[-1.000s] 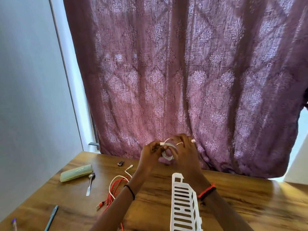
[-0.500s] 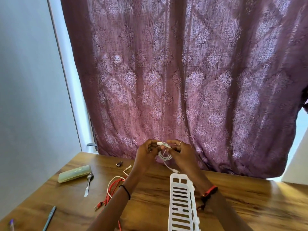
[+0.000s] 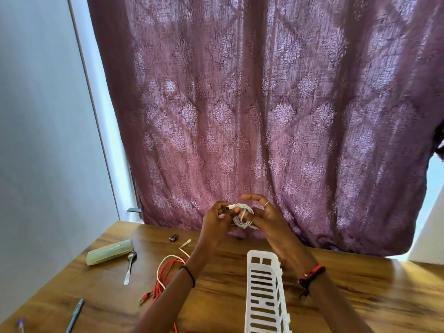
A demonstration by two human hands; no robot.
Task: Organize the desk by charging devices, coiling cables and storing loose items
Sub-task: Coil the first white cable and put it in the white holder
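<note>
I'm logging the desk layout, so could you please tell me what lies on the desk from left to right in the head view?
Blue pen, green case, tangled red and white cables, white slotted basket.

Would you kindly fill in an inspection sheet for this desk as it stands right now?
Surface: wooden desk, no spill seen.
Job's things: white cable, coiled, held above the desk; white slotted basket at the near edge.
Clutter: green case, spoon, pen, small dark item.
Grippers: left hand pinches the coil's plug end; right hand grips the coil.
Cables: red and white cables lie loose, uncoiled.
Surroundings: purple curtain behind; grey wall at left.
</note>
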